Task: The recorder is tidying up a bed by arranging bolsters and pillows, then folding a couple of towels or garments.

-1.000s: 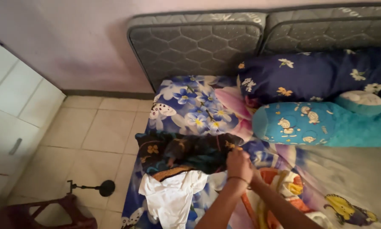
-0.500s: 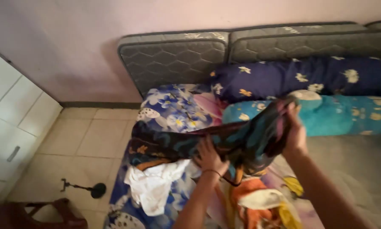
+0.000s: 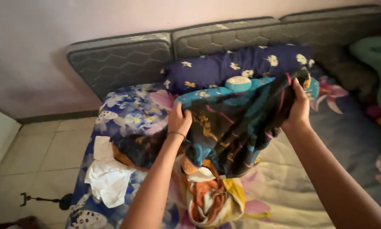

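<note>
Above the bed (image 3: 339, 140), both hands clamped on dark patterned cloth (image 3: 237, 123): left hand (image 3: 179, 120) at left edge, right hand (image 3: 298, 108) at far right corner; white garment (image 3: 107, 176) lying near left.

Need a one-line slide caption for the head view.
Left hand and right hand hold up a dark patterned cloth over the bed.

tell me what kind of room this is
Most likely a bedroom: a mattress with a floral sheet lies on the tiled floor, with pillows and loose clothes on it.
</note>
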